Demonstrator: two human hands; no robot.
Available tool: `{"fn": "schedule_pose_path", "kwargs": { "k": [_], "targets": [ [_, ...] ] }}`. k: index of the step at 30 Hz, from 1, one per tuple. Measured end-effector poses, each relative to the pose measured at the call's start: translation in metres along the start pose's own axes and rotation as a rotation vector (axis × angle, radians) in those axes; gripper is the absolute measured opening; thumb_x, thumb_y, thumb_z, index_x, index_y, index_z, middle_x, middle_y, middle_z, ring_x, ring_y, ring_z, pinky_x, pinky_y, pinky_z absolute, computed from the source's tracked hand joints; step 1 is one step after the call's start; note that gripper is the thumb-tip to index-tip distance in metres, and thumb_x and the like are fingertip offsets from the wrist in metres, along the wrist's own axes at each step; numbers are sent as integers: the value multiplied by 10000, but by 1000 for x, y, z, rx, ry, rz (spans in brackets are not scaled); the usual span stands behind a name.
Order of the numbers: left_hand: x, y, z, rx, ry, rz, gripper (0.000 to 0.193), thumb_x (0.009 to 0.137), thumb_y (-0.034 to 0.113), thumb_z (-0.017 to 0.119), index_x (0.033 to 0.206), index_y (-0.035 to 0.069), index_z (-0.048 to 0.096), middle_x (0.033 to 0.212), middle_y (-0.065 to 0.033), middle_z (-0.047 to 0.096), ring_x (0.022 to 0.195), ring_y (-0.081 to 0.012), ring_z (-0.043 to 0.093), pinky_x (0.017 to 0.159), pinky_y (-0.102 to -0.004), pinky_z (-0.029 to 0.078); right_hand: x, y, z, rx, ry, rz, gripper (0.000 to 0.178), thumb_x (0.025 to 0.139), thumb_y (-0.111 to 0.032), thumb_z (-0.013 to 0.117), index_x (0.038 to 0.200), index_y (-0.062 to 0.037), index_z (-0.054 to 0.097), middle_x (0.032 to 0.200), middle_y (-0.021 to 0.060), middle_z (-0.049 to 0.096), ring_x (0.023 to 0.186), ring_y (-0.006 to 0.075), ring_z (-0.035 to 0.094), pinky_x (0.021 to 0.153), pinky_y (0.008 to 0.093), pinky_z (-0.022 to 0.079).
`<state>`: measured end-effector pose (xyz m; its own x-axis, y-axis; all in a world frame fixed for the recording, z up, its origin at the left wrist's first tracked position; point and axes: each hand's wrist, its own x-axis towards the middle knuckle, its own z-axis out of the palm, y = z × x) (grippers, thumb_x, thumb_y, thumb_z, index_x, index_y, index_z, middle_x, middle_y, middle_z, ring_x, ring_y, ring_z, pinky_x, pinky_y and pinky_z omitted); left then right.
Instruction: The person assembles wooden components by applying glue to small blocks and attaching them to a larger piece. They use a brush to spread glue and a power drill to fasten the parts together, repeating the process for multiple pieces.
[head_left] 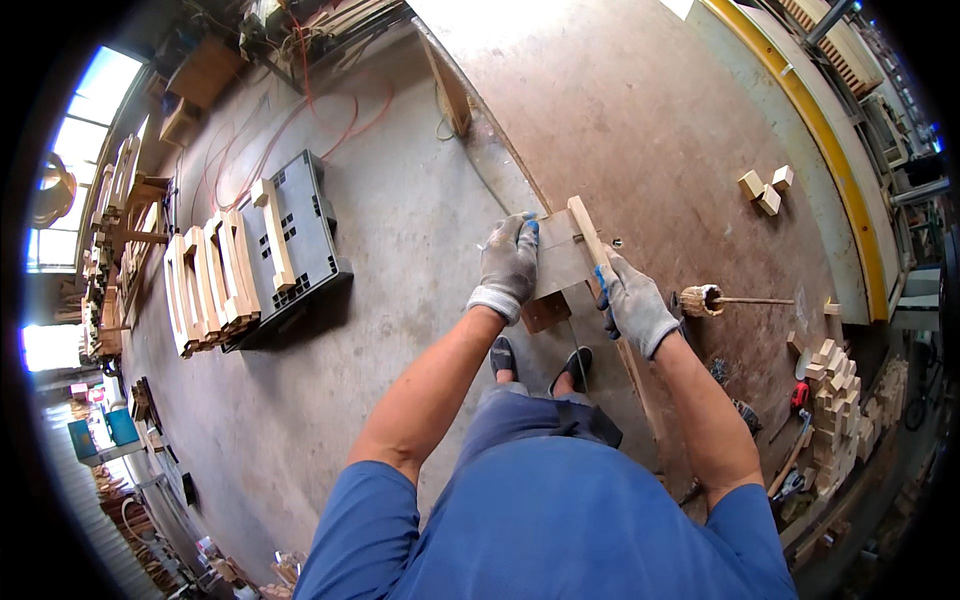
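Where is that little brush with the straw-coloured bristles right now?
In the head view, the brush lies on the brown workbench, just to the right of the gloved right hand, its thin handle pointing right toward the bench's yellow edge strip.

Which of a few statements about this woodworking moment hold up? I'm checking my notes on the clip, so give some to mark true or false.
1. Both hands wear grey work gloves. True: the left hand and right hand are gloved.
2. The right hand grips a pale wooden strip. True.
3. The brush is in the left hand. False: it lies on the workbench, beside the right hand.
4. The black pallet is bare. False: wooden frames rest on it.
5. Three small wood blocks sit on the floor. False: they sit on the workbench.
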<state>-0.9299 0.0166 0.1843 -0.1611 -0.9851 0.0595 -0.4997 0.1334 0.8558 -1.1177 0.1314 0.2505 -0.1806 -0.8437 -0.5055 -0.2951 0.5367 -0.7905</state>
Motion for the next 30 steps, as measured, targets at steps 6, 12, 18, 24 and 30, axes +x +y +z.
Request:
{"fn": "schedule_pose_path", "kwargs": {
  "k": [6, 12, 18, 24, 30],
  "targets": [
    [-1, -1, -4, 99, -111, -17, 446, 1023, 342, 652, 1342, 31, 635, 1375, -292, 608, 1274, -461, 583, 1078, -492, 470, 7, -10, -2, 9, 13, 28, 439, 1107, -356, 526, 1505, -172, 547, 716, 87, 607, 568, 164, 595, 546, 360, 536],
    [-12, 44, -45, 629, -379, 355, 1358, 619, 639, 922, 1611, -27, 278, 1648, -320, 278, 1541, -502, 234, 1259, -545, 265, 19, 10, -3, -134, 47, -83, 475, 1095, -382, 530, 1492, -123, 559, 808, 163, 676, 697, 240, 678, 672, 401, 557],
    [-9, 48, -47, 540, -480, 275, 1370, 587, 579, 942, 1611, -39, 272, 1583, -293, 367, 1479, -484, 329, 1244, -528, 306, 15, -7, -2, -161, 37, -85, 508, 1089, -398, 527, 1496, -96, 552, 873, 209, 711, 757, 307, 712, 729, 419, 565],
    [-10, 42, -38, 514, -439, 274, 1314, 604, 499, 930, 1597, -60, 276, 1444, -301, 477, 1339, -468, 452, 1177, -519, 396, 28, -9, -3, -219, 34, -121, 496, 1091, -397, 485, 1477, -92, 552, 955, 264, 726, 888, 441, 718, 804, 521, 554],
    [-14, 38, -37, 478, -393, 311, 1283, 600, 488, 933, 1576, -64, 309, 1400, -302, 499, 1299, -471, 466, 1141, -527, 423, 14, -1, 2, -391, 99, -230, 482, 1076, -400, 474, 1434, -83, 535, 1015, 314, 712, 975, 520, 679, 877, 594, 527]
  ]
}}
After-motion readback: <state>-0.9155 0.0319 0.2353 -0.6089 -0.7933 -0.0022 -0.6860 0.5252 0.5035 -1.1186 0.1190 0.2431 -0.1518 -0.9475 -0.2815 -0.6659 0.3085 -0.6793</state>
